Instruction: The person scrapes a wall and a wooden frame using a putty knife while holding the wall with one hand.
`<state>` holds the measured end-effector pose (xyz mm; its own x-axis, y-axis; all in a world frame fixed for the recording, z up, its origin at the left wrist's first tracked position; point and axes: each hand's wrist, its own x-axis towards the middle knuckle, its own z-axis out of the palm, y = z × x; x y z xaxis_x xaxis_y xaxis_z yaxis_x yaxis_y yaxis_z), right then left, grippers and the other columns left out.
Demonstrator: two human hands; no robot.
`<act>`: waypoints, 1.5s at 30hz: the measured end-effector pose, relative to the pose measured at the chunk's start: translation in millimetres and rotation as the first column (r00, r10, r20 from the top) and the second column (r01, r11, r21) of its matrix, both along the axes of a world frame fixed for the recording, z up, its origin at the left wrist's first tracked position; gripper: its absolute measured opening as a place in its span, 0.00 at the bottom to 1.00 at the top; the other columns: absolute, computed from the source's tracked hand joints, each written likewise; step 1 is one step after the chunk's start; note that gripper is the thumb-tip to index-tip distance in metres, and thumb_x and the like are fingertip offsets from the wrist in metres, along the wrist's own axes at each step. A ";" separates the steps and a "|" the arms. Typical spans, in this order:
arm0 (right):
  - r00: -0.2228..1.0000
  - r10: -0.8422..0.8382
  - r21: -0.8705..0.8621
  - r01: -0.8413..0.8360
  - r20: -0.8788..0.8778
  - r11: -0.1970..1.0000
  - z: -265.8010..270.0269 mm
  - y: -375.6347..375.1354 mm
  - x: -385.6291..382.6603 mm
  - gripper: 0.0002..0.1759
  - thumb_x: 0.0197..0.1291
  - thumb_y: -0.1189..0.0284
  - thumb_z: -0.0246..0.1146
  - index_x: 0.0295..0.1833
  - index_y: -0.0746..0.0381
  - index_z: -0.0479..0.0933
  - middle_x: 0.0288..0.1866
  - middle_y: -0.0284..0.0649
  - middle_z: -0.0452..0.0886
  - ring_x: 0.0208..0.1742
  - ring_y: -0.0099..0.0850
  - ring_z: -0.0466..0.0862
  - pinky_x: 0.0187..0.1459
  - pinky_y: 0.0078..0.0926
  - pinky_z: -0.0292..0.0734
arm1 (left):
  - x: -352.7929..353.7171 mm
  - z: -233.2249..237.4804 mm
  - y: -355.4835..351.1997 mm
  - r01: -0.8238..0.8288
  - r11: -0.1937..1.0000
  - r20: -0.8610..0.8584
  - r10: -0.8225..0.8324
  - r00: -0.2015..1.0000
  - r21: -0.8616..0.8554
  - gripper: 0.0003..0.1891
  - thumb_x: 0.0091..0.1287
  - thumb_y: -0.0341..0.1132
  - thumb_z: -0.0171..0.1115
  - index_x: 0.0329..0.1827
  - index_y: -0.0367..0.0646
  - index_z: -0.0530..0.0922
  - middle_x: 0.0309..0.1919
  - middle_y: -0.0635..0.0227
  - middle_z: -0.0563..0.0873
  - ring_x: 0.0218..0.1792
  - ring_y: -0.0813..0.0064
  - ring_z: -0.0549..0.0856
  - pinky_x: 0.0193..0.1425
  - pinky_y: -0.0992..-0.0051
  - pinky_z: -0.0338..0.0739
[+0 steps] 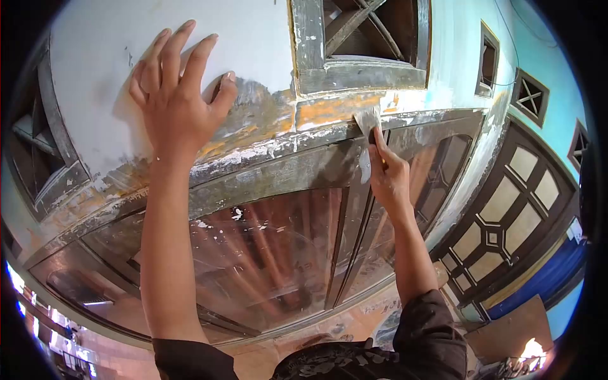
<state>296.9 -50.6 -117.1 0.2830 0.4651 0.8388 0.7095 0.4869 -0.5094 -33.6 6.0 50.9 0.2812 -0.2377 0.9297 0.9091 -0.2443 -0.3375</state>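
My left hand [174, 95] lies with spread fingers against the white wall [95, 69], left of the framed vent opening. In my right hand [387, 168] is a scraper [367, 120] with a flat, pale-smeared metal blade. Its blade points up and meets the strip of wall just over the door frame's top edge. Along that strip, worn orange and grey patches [329, 111] show through the white. Below runs the dark wooden door frame [272, 174], flecked with white paint. Most of the scraper's handle is hidden by my fingers.
Glass door panes [272, 253] with reddish curtains behind them fill the space below my arms. Above is a wooden vent frame [364, 79] with crossed bars. At right stand a panelled dark door [506, 215] and a brown board [516, 332] leaning low.
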 end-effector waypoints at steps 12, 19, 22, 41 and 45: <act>0.999 -0.002 -0.050 0.000 -0.046 0.999 5.0 -2.8 2.5 0.25 0.81 0.71 0.64 0.80 0.54 0.77 0.27 0.51 0.79 0.26 0.23 0.69 0.30 0.28 0.72 | 0.0 0.0 -0.8 0.013 1.000 -0.004 -0.013 1.000 -0.008 0.23 0.67 0.51 0.69 0.66 0.64 0.86 0.75 0.80 0.79 0.78 0.66 0.74 0.82 0.48 0.59; 1.000 0.000 -0.054 -0.002 -0.031 0.999 2.2 -5.7 4.3 0.25 0.82 0.71 0.64 0.81 0.53 0.76 0.27 0.50 0.78 0.27 0.21 0.69 0.31 0.27 0.73 | -0.4 -0.2 0.2 0.012 1.000 0.003 -0.012 1.000 0.005 0.23 0.67 0.51 0.69 0.65 0.64 0.86 0.75 0.80 0.79 0.78 0.66 0.74 0.82 0.48 0.59; 0.998 -0.008 -0.128 0.000 -0.060 0.992 15.6 -11.5 0.4 0.25 0.82 0.71 0.64 0.81 0.52 0.76 0.27 0.49 0.77 0.28 0.20 0.68 0.31 0.26 0.73 | 0.4 -0.1 0.2 -0.003 1.000 0.000 0.003 1.000 -0.001 0.23 0.67 0.51 0.69 0.65 0.64 0.86 0.75 0.80 0.79 0.78 0.66 0.74 0.82 0.49 0.60; 0.999 -0.016 -0.117 0.010 -0.052 0.993 14.5 -9.8 0.8 0.25 0.84 0.66 0.62 0.82 0.52 0.75 0.25 0.44 0.72 0.27 0.22 0.67 0.29 0.29 0.71 | 0.9 -0.3 -0.5 0.039 0.999 -0.001 -0.039 0.999 -0.007 0.23 0.66 0.49 0.71 0.65 0.63 0.86 0.76 0.79 0.78 0.79 0.65 0.73 0.82 0.48 0.60; 0.997 -0.053 -0.169 0.043 -0.057 0.985 22.0 -11.1 -0.7 0.25 0.84 0.67 0.61 0.82 0.52 0.75 0.25 0.43 0.71 0.27 0.21 0.67 0.29 0.28 0.70 | 0.5 -1.8 -2.3 0.008 0.999 0.009 -0.008 1.000 -0.040 0.24 0.68 0.49 0.70 0.68 0.63 0.85 0.78 0.80 0.78 0.80 0.65 0.72 0.84 0.51 0.56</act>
